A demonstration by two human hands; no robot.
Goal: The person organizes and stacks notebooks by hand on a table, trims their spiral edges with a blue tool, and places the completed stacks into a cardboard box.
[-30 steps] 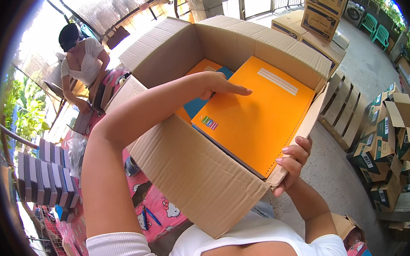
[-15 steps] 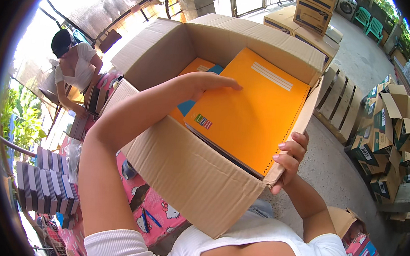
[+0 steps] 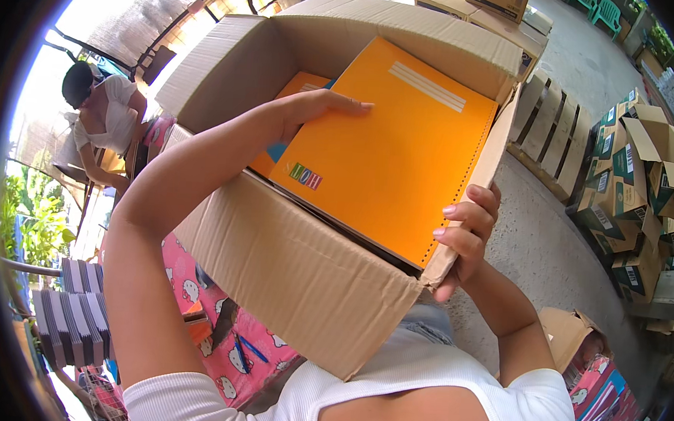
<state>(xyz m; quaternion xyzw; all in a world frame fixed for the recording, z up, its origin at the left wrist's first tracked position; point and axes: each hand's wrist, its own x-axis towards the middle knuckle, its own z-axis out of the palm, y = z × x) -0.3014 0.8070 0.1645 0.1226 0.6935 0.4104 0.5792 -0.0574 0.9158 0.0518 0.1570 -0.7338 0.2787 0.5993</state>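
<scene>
Orange notebooks going into a cardboard box

Left hand lies flat and unclenched on the orange notebook; right hand, at four o'clock, grasps the box's corner.

Notebook under the left grip: orange cover, pale ruled stripes. Carton in the right grip: plain brown. Sheet below: pink, cartoon print.

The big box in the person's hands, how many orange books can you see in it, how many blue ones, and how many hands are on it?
Orange books: 2, a large top one and one behind it
Blue books: 1, only a sliver showing
Hands: 2, left hand and right hand
Cardboard box: 1
Total: 6
</scene>
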